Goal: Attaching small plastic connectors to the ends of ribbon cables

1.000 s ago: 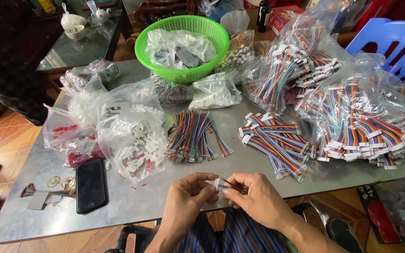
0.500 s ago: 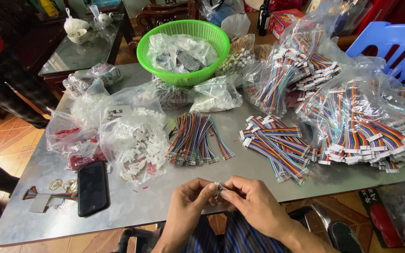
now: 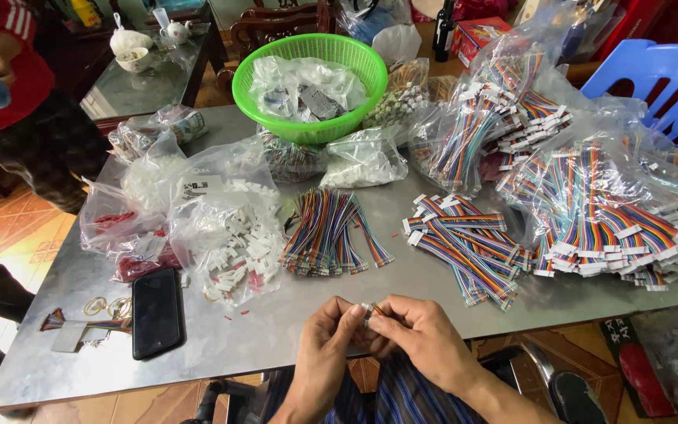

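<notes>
White connector on a rainbow ribbon cable is pinched between the fingers of left hand and right hand, at the near edge of the grey table. Judged mid-fitting; next move needs firm, aligned pressure. Loose cable bundle lies beyond.

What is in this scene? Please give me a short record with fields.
Setting: grey metal table
Left hand: pinches a small white connector
Right hand: grips the same connector
Loose wires: rainbow ribbon cables lie ahead of the hands
Finished pile: cables with white plugs to the right
Other items: green basket, black phone, bag of white housings
</notes>
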